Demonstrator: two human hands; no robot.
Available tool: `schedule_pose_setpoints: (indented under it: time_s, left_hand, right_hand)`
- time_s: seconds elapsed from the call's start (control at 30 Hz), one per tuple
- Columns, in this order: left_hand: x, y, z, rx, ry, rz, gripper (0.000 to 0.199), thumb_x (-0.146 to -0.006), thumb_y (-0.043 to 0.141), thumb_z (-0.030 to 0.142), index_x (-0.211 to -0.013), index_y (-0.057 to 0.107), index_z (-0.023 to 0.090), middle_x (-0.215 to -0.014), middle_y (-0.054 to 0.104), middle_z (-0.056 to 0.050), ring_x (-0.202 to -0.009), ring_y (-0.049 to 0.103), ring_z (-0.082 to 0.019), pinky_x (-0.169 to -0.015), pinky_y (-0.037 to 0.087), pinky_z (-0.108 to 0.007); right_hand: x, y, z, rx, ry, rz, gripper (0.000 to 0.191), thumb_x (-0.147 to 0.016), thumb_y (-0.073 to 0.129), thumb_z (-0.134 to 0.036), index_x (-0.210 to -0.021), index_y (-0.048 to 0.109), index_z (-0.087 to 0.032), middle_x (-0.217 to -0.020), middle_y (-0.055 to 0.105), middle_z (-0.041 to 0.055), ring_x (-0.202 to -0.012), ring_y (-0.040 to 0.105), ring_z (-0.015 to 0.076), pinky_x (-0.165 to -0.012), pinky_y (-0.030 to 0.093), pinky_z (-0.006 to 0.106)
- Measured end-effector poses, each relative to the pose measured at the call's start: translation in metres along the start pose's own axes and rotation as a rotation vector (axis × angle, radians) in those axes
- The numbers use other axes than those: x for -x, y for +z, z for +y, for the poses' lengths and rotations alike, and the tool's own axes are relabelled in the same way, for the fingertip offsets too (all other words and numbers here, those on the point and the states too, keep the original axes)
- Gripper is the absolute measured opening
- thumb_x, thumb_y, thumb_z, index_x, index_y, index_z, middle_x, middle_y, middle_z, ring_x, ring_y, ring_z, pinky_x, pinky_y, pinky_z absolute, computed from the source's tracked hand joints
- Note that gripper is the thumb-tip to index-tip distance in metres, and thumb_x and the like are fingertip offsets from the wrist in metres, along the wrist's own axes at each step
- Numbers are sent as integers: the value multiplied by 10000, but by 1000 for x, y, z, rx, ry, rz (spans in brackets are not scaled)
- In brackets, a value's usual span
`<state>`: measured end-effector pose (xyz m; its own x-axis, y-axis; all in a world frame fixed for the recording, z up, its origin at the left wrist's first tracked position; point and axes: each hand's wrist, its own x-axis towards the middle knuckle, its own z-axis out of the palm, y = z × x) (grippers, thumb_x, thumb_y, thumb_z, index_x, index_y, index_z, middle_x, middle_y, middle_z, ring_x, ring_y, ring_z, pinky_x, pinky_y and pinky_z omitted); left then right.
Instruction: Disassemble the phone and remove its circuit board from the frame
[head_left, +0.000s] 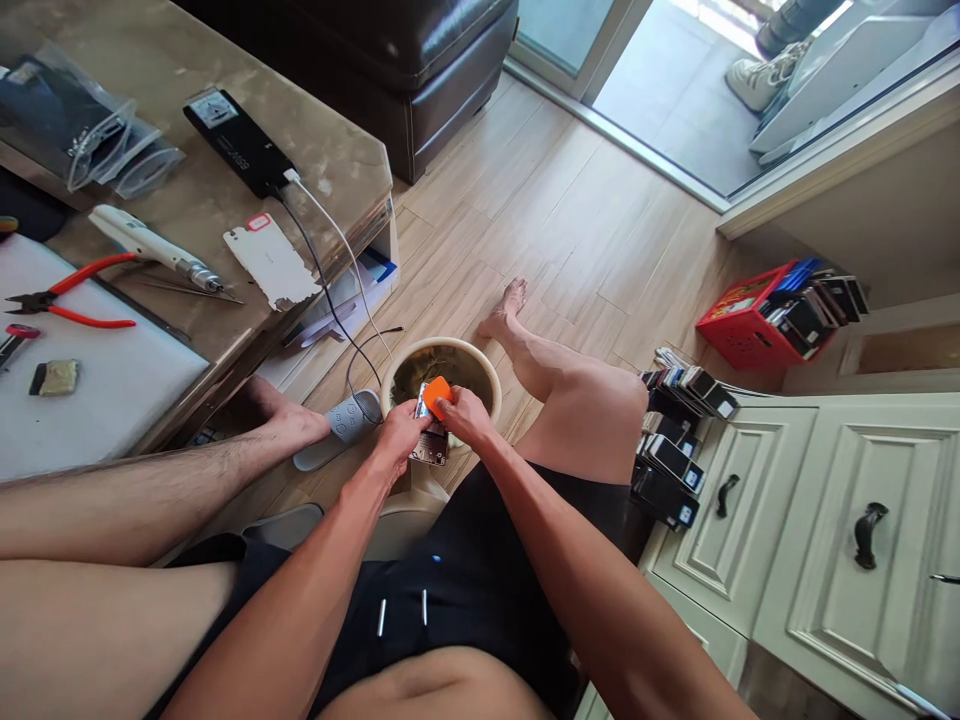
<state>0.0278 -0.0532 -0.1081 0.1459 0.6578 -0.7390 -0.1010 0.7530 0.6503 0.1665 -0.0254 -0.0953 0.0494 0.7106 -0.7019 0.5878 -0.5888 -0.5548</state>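
Note:
My left hand (pixel 400 434) is closed on an opened-up phone (pixel 430 450) whose inner parts show at its lower end. Between the fingers of my right hand (pixel 466 414) is a flat orange pry pick (pixel 436 393), which lies over the upper part of the phone. Both hands are over a round cream-coloured bin (pixel 491 378) between my legs. Dark material lies inside the bin, but I cannot make out what it is. Where the pick's edge meets the phone is hidden by my fingers.
On the left table (pixel 330 150) lie red-handled cutters (pixel 90 290), a white electric screwdriver (pixel 150 245), a black power bank (pixel 238 142) with cables, and a white phone-shaped plate (pixel 271 260). Stacked phones (pixel 667 470) and a red basket (pixel 739 320) stand right. Another person's shoe (pixel 765 78) shows beyond the doorway.

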Motion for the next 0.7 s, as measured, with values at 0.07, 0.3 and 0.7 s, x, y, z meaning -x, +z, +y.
schedule_pose_setpoints:
  time_s: [0.07,0.3,0.7]
  left_hand:
    - [0,-1,0,0,-22,-9,264,-1013,675,389,-1100,697,140,-972,727,-36,-777,689,-146,-714,600,-316]
    - [-1,-1,3,17,-67,-41,284,-1020,664,397,-1143,693,142,-983,731,-40,-775,694,-147,-709,604,-317]
    - [-3,1,3,-23,-86,-9,243,-1016,673,361,-1117,686,140,-953,708,-27,-722,658,-125,-651,583,-280]
  right_hand:
    - [1,1,1,-60,21,-41,287,-1037,661,-412,-1148,689,-149,-1064,724,54,-865,710,171,-770,623,347]
    - [8,-4,-4,-217,94,-171,269,-1040,663,-391,-1136,692,-141,-1025,726,43,-828,711,161,-739,626,327]
    - [10,-6,-4,-351,143,-220,248,-1039,668,-371,-1124,690,-139,-1018,720,42,-819,704,154,-723,621,314]
